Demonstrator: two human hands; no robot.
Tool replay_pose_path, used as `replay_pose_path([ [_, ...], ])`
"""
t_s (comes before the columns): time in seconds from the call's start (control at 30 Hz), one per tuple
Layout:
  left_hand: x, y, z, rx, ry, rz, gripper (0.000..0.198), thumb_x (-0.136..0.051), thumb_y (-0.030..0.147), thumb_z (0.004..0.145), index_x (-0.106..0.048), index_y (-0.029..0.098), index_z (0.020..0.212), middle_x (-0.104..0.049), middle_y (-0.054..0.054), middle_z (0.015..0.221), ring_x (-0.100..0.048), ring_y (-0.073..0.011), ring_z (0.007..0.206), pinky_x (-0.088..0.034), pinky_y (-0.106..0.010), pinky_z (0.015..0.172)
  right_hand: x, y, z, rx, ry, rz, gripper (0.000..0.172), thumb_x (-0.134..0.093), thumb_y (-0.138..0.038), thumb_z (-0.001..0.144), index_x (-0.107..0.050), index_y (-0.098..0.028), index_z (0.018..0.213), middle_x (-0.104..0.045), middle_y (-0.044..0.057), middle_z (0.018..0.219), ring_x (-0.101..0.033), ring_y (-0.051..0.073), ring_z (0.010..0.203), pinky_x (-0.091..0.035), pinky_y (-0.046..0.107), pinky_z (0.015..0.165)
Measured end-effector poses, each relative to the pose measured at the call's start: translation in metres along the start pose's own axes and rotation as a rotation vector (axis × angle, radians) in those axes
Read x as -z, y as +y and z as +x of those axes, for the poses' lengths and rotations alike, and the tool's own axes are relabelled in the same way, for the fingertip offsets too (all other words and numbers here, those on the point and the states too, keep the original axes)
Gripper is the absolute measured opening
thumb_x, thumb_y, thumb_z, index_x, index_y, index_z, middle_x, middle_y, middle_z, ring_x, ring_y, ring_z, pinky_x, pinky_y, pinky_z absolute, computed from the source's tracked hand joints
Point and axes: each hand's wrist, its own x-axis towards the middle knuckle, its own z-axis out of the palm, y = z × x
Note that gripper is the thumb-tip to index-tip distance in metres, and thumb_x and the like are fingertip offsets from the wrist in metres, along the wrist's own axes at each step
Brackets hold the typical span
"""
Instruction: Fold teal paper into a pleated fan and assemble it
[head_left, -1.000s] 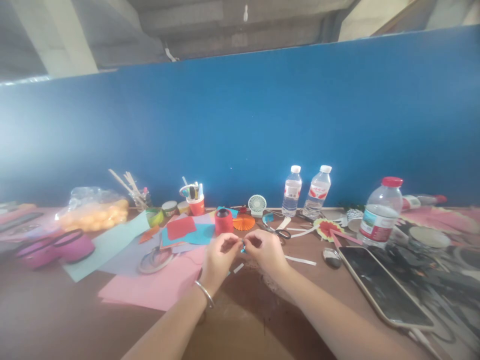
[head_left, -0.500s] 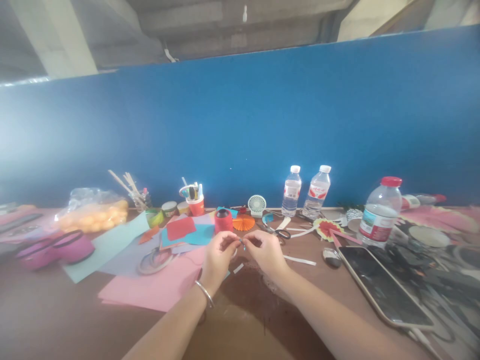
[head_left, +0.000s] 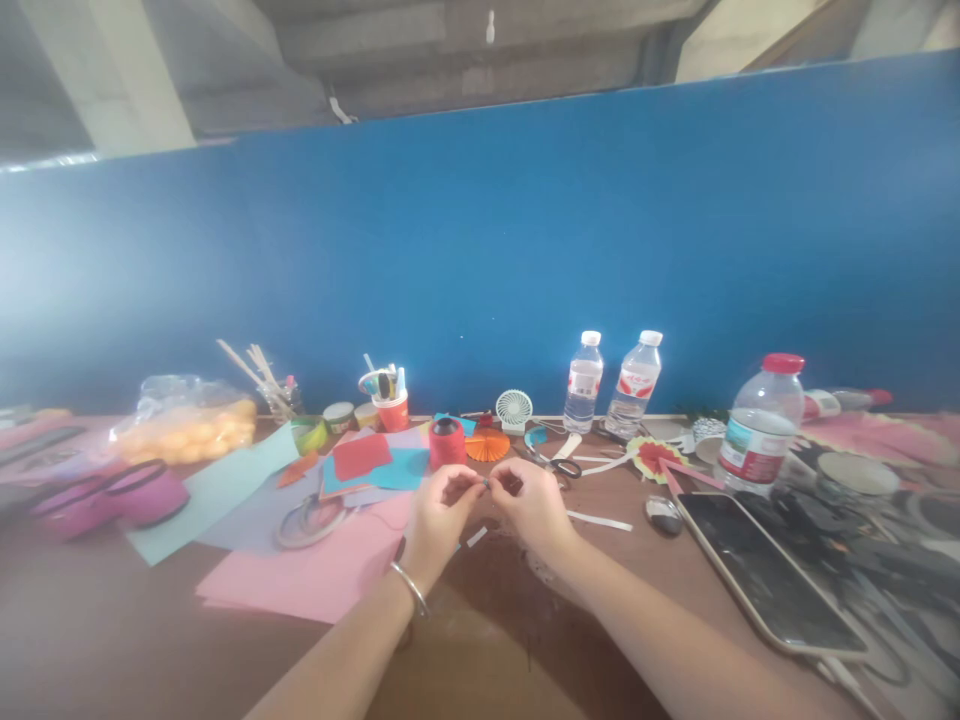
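Observation:
Over the middle of the brown table, my left hand (head_left: pixel 444 508) and my right hand (head_left: pixel 531 502) meet at the fingertips. Both are closed in a pinch on one tiny blue-green piece (head_left: pixel 486 483), mostly hidden by the fingers and too small to name. A silver bracelet circles my left wrist. Just behind my left hand stands a red cylinder (head_left: pixel 447 442). An orange folded paper fan (head_left: pixel 487 446) lies beyond the fingertips. Below the hands a small white strip (head_left: pixel 477 537) rests on the table. Scissors (head_left: pixel 564 466) lie behind my right hand.
Pink paper sheets (head_left: pixel 300 570) and purple rings (head_left: pixel 146 493) lie at left. A phone (head_left: pixel 772 570), a dark mouse-like object (head_left: pixel 664 516) and a red-capped bottle (head_left: pixel 761 430) stand or lie at right. Two water bottles and a small white fan (head_left: pixel 514 411) line the blue partition (head_left: pixel 480 250).
The fingertips of both hands have drawn slightly closer together, and less of the tiny blue-green piece shows between them. Everything else stays where it was.

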Motion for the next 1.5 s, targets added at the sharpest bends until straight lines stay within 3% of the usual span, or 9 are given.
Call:
replay_pose_path([
  [0.33,0.004,0.000,0.006,-0.015,0.092,-0.108,0.015,-0.056,0.025,0.067,-0.051,0.016,0.078,-0.057,-0.002,0.073,-0.055,-0.0119,0.070,-0.043,-0.022,0.064,0.000,0.006,0.008,-0.284,0.106,0.453,0.010,-0.047,-0.024,0.065,-0.049,-0.016,0.060,-0.052,-0.002,0.053,-0.045,0.009,0.046,-0.035,0.019,0.042],
  [0.5,0.005,-0.009,0.012,0.015,0.206,-0.294,0.019,-0.060,0.026,0.064,-0.050,0.016,0.077,-0.055,0.000,0.075,-0.056,-0.0111,0.070,-0.043,-0.026,0.070,0.002,0.017,0.013,-0.431,0.342,0.710,0.010,-0.052,-0.025,0.063,-0.047,-0.016,0.059,-0.040,-0.007,0.047,-0.034,0.004,0.039,-0.029,0.015,0.037],
  [0.67,0.009,-0.015,0.019,0.041,0.291,-0.456,0.021,-0.062,0.025,0.062,-0.050,0.016,0.076,-0.054,0.001,0.073,-0.057,-0.0114,0.069,-0.045,-0.027,0.069,0.008,0.036,0.024,-0.513,0.536,0.912,0.007,-0.052,-0.019,0.058,-0.046,-0.016,0.057,-0.039,-0.009,0.047,-0.034,0.003,0.038,-0.030,0.015,0.037],
  [0.9,0.015,-0.021,0.025,0.048,0.394,-0.494,0.022,-0.064,0.023,0.060,-0.051,0.016,0.076,-0.054,0.001,0.074,-0.058,-0.0111,0.069,-0.045,-0.027,0.069,0.041,0.067,0.040,-0.454,0.785,0.813,0.008,-0.045,-0.020,0.060,-0.040,-0.018,0.053,-0.040,-0.008,0.044,-0.040,0.007,0.040,-0.035,0.018,0.040],
  [0.97,0.015,-0.020,0.024,0.041,0.377,-0.503,0.021,-0.064,0.023,0.060,-0.051,0.016,0.075,-0.053,0.001,0.073,-0.057,-0.0106,0.069,-0.045,-0.027,0.070,0.049,0.072,0.040,-0.441,0.748,0.704,0.011,-0.044,-0.023,0.062,-0.042,-0.018,0.052,-0.040,-0.007,0.042,-0.039,0.008,0.039,-0.033,0.020,0.040],
  [1.03,0.013,-0.018,0.023,0.045,0.342,-0.497,0.021,-0.064,0.023,0.060,-0.051,0.016,0.075,-0.053,0.002,0.073,-0.057,-0.0103,0.069,-0.045,-0.027,0.071,0.054,0.072,0.037,-0.348,0.641,0.388,0.016,-0.046,-0.026,0.063,-0.046,-0.017,0.050,-0.043,-0.004,0.045,-0.041,0.010,0.043,-0.034,0.023,0.044],
  [1.17,0.010,-0.016,0.018,0.067,0.253,-0.442,0.020,-0.063,0.024,0.061,-0.052,0.017,0.075,-0.055,0.002,0.074,-0.057,-0.0100,0.068,-0.046,-0.027,0.070,0.048,0.049,0.030,0.010,0.486,-0.172,0.009,-0.052,-0.022,0.063,-0.057,-0.017,0.068,-0.056,0.003,0.074,-0.050,0.018,0.071,-0.039,0.030,0.066],
  [1.3,0.007,-0.015,0.015,0.056,0.185,-0.369,0.019,-0.063,0.024,0.060,-0.053,0.016,0.074,-0.056,0.001,0.074,-0.056,-0.0094,0.069,-0.045,-0.025,0.070,0.030,0.012,0.020,0.285,0.118,-0.211,0.021,-0.043,-0.015,0.074,-0.058,-0.021,0.087,-0.059,0.004,0.084,-0.053,0.017,0.080,-0.040,0.028,0.072],
  [1.5,0.000,-0.010,0.007,0.105,0.082,-0.333,0.020,-0.061,0.025,0.063,-0.050,0.017,0.078,-0.057,0.000,0.076,-0.056,-0.0107,0.069,-0.044,-0.020,0.058,0.008,-0.009,0.003,0.357,0.059,-0.227,0.023,-0.048,-0.014,0.072,-0.058,-0.020,0.093,-0.056,0.005,0.084,-0.050,0.017,0.082,-0.041,0.029,0.074],
])
